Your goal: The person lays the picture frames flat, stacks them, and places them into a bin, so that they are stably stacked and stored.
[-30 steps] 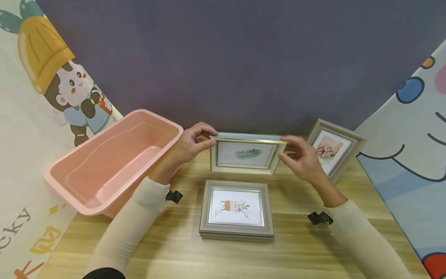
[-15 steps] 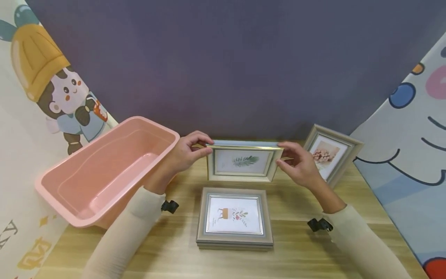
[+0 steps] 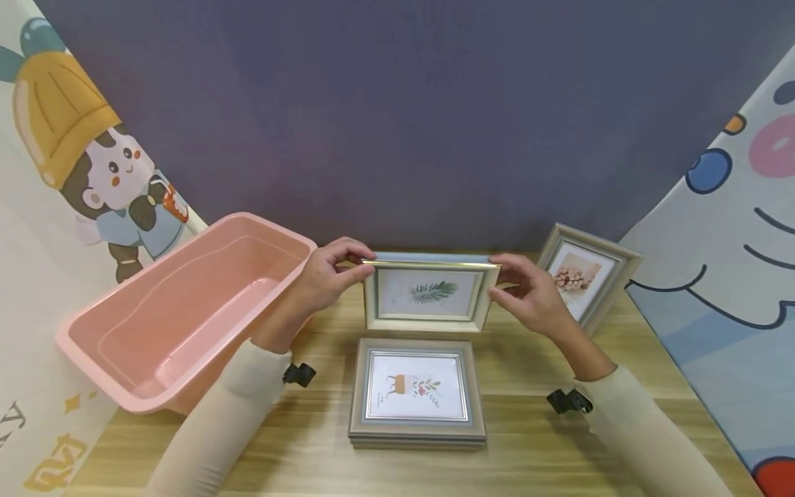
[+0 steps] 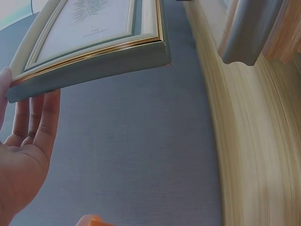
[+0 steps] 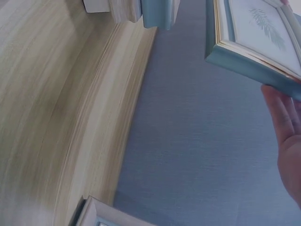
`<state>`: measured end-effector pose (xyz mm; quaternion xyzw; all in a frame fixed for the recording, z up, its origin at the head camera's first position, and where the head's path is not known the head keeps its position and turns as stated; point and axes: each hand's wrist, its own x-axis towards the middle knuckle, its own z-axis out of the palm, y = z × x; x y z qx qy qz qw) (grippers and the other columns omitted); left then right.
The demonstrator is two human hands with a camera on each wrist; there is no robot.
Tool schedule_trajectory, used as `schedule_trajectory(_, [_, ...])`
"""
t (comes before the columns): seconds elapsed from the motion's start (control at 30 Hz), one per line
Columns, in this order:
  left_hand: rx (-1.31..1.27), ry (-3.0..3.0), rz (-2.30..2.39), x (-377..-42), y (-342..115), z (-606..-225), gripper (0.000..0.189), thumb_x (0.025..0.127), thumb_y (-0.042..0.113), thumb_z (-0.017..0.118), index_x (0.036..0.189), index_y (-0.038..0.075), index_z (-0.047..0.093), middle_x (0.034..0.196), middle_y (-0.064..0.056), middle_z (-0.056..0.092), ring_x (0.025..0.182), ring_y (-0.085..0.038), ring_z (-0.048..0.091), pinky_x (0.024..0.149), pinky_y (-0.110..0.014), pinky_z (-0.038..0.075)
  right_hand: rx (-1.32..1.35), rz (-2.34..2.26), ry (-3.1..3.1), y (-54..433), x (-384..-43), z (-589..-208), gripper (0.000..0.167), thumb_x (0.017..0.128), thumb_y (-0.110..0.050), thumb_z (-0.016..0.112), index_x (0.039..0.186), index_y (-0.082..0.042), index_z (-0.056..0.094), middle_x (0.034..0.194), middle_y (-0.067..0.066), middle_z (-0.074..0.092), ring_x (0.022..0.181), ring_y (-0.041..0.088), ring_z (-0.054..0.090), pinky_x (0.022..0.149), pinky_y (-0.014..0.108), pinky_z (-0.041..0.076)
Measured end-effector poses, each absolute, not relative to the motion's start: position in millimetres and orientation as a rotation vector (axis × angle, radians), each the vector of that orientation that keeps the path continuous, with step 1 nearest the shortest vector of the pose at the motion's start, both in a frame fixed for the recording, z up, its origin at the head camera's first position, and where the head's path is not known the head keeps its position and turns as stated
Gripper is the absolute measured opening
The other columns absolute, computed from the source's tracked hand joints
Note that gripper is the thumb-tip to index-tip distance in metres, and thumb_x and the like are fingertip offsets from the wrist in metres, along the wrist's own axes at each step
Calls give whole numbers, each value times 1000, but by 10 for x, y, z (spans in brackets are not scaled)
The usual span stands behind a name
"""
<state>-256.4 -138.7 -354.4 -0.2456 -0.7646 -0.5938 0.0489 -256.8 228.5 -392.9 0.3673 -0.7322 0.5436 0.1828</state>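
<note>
A cream picture frame with a green leaf print is held upright behind a stack of frames. At its upper left corner my left hand pinches it, thumb in front and fingers behind. The right hand grips the upper right corner the same way. Both wrist views show the leaf frame and its blue-grey side, with fingers behind it. Below it lie stacked picture frames, the top one bearing a deer and flower print. To the right, another frame with a pink blossom picture leans back.
A pink plastic tub stands at the left, close to my left forearm. Behind the wooden table rises a dark grey-blue wall. Cartoon-printed panels close in both sides.
The camera view has tilted up slightly, so everything sits lower in the picture. Both hands keep their hold on the leaf frame, which stays in nearly the same place.
</note>
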Motion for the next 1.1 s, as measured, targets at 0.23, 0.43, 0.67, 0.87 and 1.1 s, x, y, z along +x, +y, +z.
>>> schedule_trajectory(0.23, [-720,-2334,-1812,-2517,-1383,-3499,20,93,1,71,111,-5,68,99,-2,65,77,-10,68,69,-29,62,1034,1586,-2119,2302,-2553,-3890,57,77,27,67,130,10,55,99,-8,65,88,3,71,65,20,61])
schedule_trajectory(0.43, [-691,-2348,-1796,-2477,-1382,-3486,18,93,1,70,111,-4,69,89,-3,69,70,-12,68,63,-28,59,1029,1633,-2192,2321,-2526,-3861,51,85,15,70,133,7,54,101,-6,65,87,8,71,64,23,61])
schedule_trajectory(0.67, [-567,-2422,-1919,-2440,-1386,-3486,22,94,7,70,114,-3,68,92,-10,70,73,-14,66,68,-33,63,1017,1810,-2221,2316,-2494,-3868,52,85,22,64,135,10,50,105,-2,62,85,8,71,63,31,63])
schedule_trajectory(0.87, [-543,-2497,-1967,-2409,-1431,-3511,22,97,8,68,116,-3,66,98,-10,67,81,-15,67,70,-37,64,997,1843,-2297,2299,-2472,-3883,46,89,16,64,133,8,52,104,2,60,82,9,70,61,33,63])
schedule_trajectory(1.1, [-499,-2549,-2034,-2365,-1465,-3554,26,98,8,65,120,-5,62,108,-14,65,86,-17,67,71,-40,64,943,1919,-2378,2259,-2450,-3905,38,93,9,63,130,8,53,100,3,64,82,13,73,61,40,63])
